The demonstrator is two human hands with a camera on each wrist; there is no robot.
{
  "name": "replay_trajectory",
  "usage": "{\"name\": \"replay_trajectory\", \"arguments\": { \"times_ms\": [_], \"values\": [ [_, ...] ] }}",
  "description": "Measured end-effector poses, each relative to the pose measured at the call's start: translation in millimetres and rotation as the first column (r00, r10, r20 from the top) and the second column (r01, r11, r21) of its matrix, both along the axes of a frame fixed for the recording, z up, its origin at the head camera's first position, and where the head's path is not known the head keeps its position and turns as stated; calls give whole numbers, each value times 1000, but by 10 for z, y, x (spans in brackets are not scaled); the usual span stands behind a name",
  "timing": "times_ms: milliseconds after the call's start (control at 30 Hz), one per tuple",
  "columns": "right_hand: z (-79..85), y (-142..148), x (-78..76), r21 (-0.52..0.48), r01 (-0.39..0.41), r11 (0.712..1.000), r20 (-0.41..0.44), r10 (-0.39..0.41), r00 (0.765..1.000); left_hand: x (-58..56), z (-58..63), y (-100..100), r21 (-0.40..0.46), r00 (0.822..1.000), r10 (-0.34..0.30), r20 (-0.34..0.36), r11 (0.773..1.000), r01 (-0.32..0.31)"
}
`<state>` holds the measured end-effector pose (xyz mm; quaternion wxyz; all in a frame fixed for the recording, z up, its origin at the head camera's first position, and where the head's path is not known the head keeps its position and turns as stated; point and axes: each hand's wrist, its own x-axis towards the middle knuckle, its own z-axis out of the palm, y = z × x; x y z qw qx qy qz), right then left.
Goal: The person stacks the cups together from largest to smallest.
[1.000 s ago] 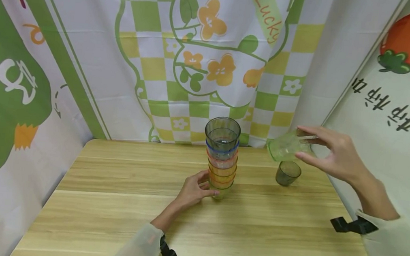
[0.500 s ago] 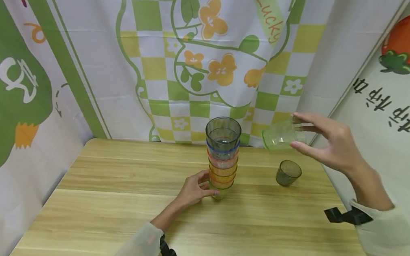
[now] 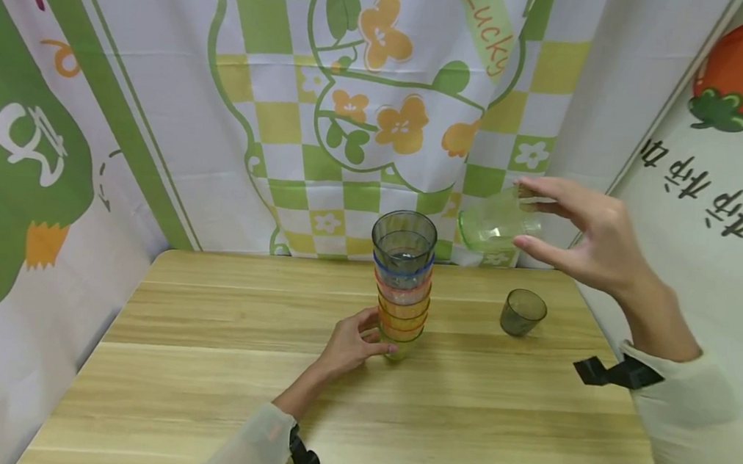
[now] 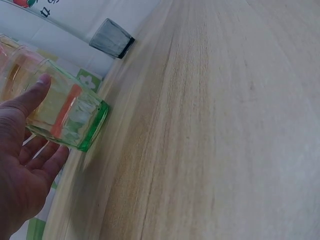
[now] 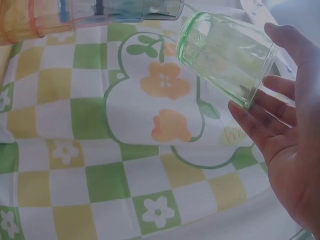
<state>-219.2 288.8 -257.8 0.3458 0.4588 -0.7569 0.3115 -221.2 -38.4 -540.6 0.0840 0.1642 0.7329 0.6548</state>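
Observation:
A tall stack of nested clear tumblers (image 3: 404, 294) stands upright on the wooden table, with orange, red and blue ones below a smoky grey top tumbler (image 3: 404, 235). My left hand (image 3: 350, 346) holds the lowest, yellow-green tumbler (image 4: 70, 117), thumb and fingers on either side. To the right of the stack and above table height, my right hand (image 3: 599, 241) pinches a pale green tumbler (image 5: 225, 55) by its rim end, between thumb and fingers. That tumbler is tilted on its side, its thick green base pointing left toward the stack's top.
A single smoky grey tumbler (image 3: 523, 314) stands on the table (image 3: 233, 367) near the right back edge, below my right hand. A green and yellow checked curtain (image 3: 365, 150) hangs right behind the table. Printed white sheeting (image 3: 706, 276) closes off the right side.
My right hand has moved left and upward with the pale green tumbler, away from above the single grey tumbler and closer to the stack. The left hand and stack have stayed put.

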Motion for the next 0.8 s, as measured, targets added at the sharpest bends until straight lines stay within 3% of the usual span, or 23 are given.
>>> {"name": "replay_trajectory", "arguments": {
  "times_ms": [167,467,800],
  "values": [
    [66,-108,-10,-12,1,1000,4,-1,1000,1,12,-3,-6,1000,-7,-5,1000,7],
    [138,-309,-46,-49,-68,996,24,69,997,-13,-3,-10,2,1000,-19,-22,1000,19],
    [143,-515,-88,-57,-95,994,48,98,994,-36,-42,2,-3,999,-15,-32,1000,15]
  ]
}}
